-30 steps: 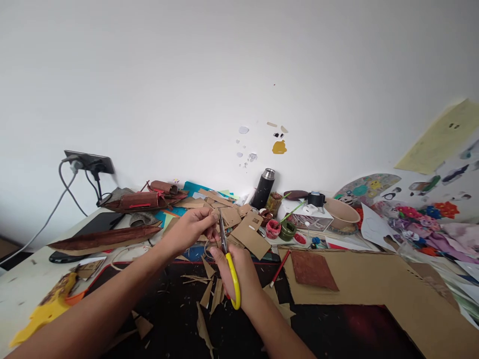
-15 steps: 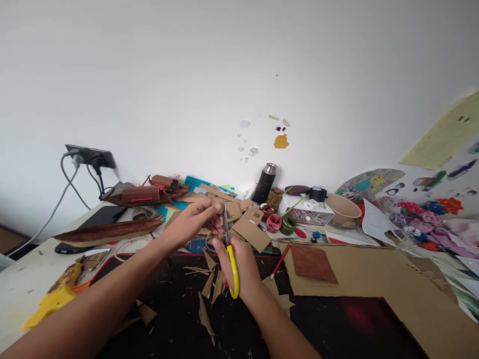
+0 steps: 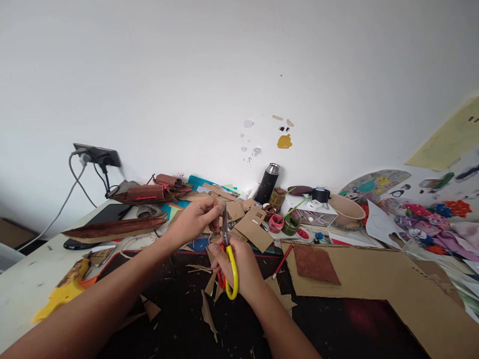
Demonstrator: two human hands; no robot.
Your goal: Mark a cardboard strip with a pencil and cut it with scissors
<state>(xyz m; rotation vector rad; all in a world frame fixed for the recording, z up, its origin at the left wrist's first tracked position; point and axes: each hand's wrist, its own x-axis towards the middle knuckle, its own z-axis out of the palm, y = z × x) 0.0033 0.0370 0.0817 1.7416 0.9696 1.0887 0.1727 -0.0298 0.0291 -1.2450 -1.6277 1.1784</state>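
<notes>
My right hand (image 3: pixel 244 262) is wrapped round a pair of scissors (image 3: pixel 232 281) with one yellow and one red handle loop. The blades point away from me and upward, close together. Just left of the blade tips, my left hand (image 3: pixel 196 217) is closed in a pinch; whatever it holds is too small and hidden to make out. Cardboard offcuts (image 3: pixel 208 316) lie on the black mat (image 3: pixel 179 319) below both hands. Behind the scissors rests a flat cardboard piece (image 3: pixel 252 232).
Brown-painted cardboard boats (image 3: pixel 116 227) and a yellow glue gun (image 3: pixel 65 289) lie left. A black flask (image 3: pixel 267 184), open paint jars (image 3: pixel 276 224) and a bowl (image 3: pixel 346 208) stand at the back. To the right are a red pencil (image 3: pixel 283 261) and a large cardboard sheet (image 3: pixel 368 271).
The scissors' red loop shows more clearly now, with the yellow loop shifted slightly. Both hands stay close together, the left still pinching. The whole view has moved a little.
</notes>
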